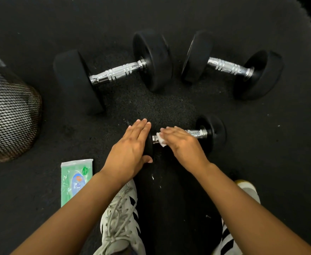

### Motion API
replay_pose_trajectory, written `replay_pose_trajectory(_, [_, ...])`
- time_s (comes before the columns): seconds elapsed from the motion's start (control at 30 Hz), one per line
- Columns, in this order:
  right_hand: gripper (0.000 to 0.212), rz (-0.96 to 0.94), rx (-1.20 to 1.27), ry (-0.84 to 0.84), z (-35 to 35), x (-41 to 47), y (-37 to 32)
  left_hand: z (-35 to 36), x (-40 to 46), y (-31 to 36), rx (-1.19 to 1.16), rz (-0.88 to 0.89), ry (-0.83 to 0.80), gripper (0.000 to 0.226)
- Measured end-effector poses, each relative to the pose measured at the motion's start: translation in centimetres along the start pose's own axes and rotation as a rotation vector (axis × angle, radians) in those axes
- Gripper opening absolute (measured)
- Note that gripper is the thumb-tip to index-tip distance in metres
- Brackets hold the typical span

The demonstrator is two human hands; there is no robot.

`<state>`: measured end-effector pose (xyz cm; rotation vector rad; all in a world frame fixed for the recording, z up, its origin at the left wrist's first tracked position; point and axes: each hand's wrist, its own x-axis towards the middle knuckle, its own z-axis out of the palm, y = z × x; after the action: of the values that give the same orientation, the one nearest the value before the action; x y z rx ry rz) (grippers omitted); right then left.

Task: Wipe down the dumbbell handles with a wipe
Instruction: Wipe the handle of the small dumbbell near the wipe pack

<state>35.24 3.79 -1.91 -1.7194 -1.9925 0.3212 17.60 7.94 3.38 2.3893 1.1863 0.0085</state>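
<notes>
Your left hand (130,146) lies flat with straight fingers on the near-left weight of the small dumbbell (210,134), thumb tucked against the weight's lower edge, steadying it; your right hand (181,144) is laid palm-down over the chrome handle (197,133), fingers extended, pressing a white wipe (161,139) onto the bar; only a corner of the wipe shows, at the handle's left end, beside your fingertips. The two hands sit close together but apart, one on the weight, one on the bar. The small dumbbell rests on the black rubber floor (169,105) right in front of your white striped shoes (121,214); its far weight and a short stretch of bare handle stick out to the right of your right hand. Two larger dumbbells lie beyond it on the floor; one to the left (114,72), one to the right (230,67); their chrome handles are uncovered. A green pack of wipes (75,181) lies flat on the floor just left of your left forearm; a black mesh bin (9,115) stands at the left edge.
</notes>
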Motion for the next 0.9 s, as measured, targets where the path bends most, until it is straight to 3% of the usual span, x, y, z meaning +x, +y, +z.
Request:
replay_pose_trajectory(0.23, [0.03, -0.05, -0.002, 0.008, 0.5, -0.9, -0.2, -0.1, -0.1, 0.1, 0.001, -0.016, -0.011, 0.095])
replay_pose_trajectory(0.37, [0.023, 0.069, 0.006, 0.012, -0.4, 0.4, -0.5, 0.2, -0.1, 0.1, -0.006, -0.024, -0.002, 0.096])
replay_pose_trajectory(0.57, [0.022, 0.02, -0.004, -0.093, -0.2, 0.6, -1.3, 0.0, 0.1, 0.0, -0.008, -0.032, -0.019, 0.096])
replay_pose_trajectory(0.73, [0.015, 0.146, -0.009, -0.102, -0.3, 1.5, -1.0, 0.1, 0.1, 0.2, 0.011, -0.033, -0.01, 0.095])
replay_pose_trajectory(0.9, [0.026, 0.011, 0.005, -0.101, 0.0, -0.1, -0.8, 0.0, -0.1, 0.3, 0.017, -0.028, -0.016, 0.095])
